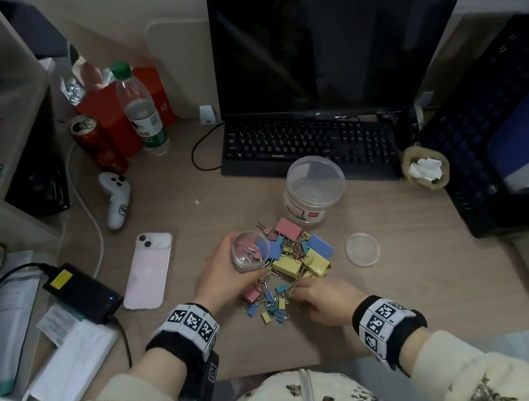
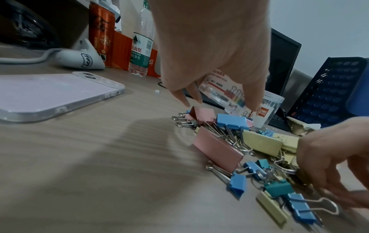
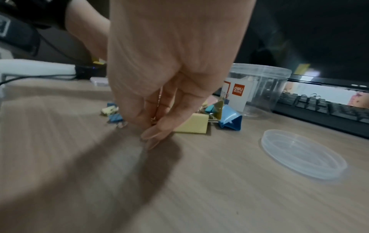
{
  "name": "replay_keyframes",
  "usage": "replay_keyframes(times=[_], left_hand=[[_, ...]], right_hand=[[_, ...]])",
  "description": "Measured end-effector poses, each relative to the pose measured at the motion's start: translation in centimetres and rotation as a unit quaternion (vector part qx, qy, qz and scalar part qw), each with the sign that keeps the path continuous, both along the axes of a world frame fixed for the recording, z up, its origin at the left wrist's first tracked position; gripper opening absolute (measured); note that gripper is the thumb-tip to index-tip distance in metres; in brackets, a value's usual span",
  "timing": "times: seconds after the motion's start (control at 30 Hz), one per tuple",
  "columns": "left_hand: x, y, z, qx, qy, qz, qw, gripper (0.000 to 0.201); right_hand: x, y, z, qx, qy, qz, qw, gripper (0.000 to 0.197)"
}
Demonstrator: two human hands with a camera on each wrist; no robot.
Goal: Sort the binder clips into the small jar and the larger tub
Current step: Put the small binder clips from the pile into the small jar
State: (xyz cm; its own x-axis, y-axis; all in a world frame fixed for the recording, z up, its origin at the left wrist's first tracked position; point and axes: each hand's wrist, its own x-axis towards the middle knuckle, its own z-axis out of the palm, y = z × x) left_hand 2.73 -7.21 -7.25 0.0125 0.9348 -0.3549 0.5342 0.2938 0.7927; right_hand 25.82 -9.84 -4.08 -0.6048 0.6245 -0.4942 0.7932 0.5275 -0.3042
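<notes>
The left hand (image 1: 218, 270) gripped the small clear jar (image 1: 249, 250), a few clips inside, above the pile of pastel binder clips (image 1: 287, 266) mid-desk. The right hand (image 1: 324, 301) pinched at small clips; what it held was unclear. The large clear tub (image 1: 315, 189) looked empty, so most sorting remained.

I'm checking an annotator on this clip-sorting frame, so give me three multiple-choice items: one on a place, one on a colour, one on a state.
1. Where does the loose clear lid lie?
A. right of the clip pile
B. on the phone
C. on the keyboard

2. What colour is the phone?
A. black
B. pink
C. green

3. What is the small jar doing?
A. standing capped
B. lying under the monitor
C. held in the left hand

Answers: 1 A, it lies on bare desk beside the binder clips; 2 B, its back is pink; 3 C, fingers wrap it.
</notes>
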Motion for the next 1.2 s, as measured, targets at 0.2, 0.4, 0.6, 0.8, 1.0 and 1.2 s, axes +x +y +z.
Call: replay_keyframes(times=[0.2,0.4,0.6,0.8,1.0,1.2], left_hand=[[0.2,-0.1,0.6,0.007,0.037,-0.043,0.998,0.093],[1.0,0.3,1.4,0.035,0.088,-0.094,0.991,0.08],[-0.9,0.3,1.1,0.018,0.084,-0.026,0.996,0.092],[-1.5,-0.4,0.7,0.009,0.051,-0.004,0.999,0.091],[-1.8,-0.7,0.2,0.013,0.042,-0.008,0.999,0.09],[-1.9,-0.4,-0.2,0.001,0.038,-0.018,0.999,0.095]], right_hand=[[0.1,2.9,2.6,0.052,0.14,-0.134,0.98,0.013],[-2.2,4.5,4.6,0.129,0.264,-0.127,0.948,0.022],[-2.0,4.3,3.3,0.045,0.178,-0.096,0.978,0.022],[-3.4,2.6,0.5,0.042,-0.022,0.072,0.996,0.05],[-4.5,2.1,-0.6,0.077,-0.062,0.067,0.993,0.042],[-4.2,2.4,-0.7,0.064,-0.066,0.033,0.995,0.039]])
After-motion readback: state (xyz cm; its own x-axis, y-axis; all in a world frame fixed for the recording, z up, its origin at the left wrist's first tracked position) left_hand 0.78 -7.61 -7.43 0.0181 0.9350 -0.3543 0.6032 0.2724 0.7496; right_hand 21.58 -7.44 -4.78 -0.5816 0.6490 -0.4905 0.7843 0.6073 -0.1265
